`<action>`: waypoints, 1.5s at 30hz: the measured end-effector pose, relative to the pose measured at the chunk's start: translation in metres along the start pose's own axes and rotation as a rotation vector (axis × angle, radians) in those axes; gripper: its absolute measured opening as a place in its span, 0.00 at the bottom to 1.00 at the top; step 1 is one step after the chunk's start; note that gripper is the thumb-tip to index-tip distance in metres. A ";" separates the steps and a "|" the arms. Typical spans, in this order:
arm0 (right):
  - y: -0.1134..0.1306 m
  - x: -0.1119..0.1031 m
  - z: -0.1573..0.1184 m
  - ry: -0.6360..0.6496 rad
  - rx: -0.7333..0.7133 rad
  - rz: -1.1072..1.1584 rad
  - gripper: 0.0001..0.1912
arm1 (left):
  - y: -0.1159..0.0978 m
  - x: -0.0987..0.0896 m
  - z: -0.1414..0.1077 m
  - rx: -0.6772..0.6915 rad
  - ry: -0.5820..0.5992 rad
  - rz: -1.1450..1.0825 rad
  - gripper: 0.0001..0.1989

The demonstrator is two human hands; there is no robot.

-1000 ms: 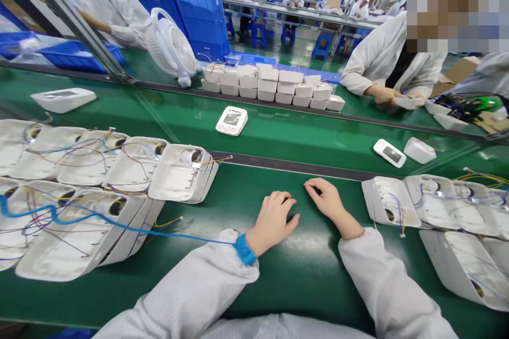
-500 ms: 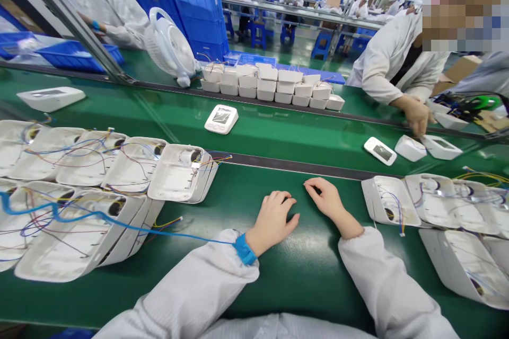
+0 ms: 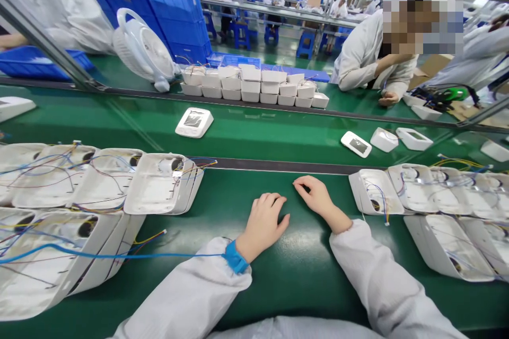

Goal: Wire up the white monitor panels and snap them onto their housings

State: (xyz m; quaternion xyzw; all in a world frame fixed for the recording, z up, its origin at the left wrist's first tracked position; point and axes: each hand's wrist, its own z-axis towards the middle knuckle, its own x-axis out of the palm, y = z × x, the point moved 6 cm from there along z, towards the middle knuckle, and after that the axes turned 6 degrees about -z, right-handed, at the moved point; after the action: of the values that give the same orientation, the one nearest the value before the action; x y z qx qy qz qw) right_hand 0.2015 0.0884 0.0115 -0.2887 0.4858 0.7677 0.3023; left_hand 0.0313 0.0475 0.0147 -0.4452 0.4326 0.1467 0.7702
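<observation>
My left hand [image 3: 262, 226] rests on the green bench [image 3: 294, 280], its fingers loosely spread and holding nothing. A blue wrist strap [image 3: 236, 257] with a blue cord [image 3: 159, 256] is on that wrist. Ahead and to the right, my right hand [image 3: 318, 198] lies with its thumb and fingertips brought together in a loop, nothing visible in them. The nearest thing to my left hand is an open white housing [image 3: 153, 188] with wires. Closest to my right hand is another white housing [image 3: 376, 193], with blue and yellow wires hanging out.
Stacked white housings flank me. Beyond a dark rail [image 3: 262, 166], a white device with a display [image 3: 194, 122] and several white parts lie on a green strip. White cases [image 3: 250, 90] are piled behind, near a fan [image 3: 145, 47]. A co-worker's hand [image 3: 388, 98] is at far right.
The view has shifted, and the device with a display appears farther left. The co-worker's hand has withdrawn from the white parts at right. My hands keep nearly the same pose.
</observation>
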 end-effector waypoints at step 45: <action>-0.055 -0.034 0.037 -0.268 0.096 -0.468 0.14 | 0.014 -0.008 0.006 -0.001 -0.248 -0.489 0.05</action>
State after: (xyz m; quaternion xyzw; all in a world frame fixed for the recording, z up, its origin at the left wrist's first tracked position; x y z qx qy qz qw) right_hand 0.2593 0.1352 0.0185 -0.2744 0.3972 0.6844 0.5465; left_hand 0.0215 0.0611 0.0148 -0.5154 0.2144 0.0101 0.8296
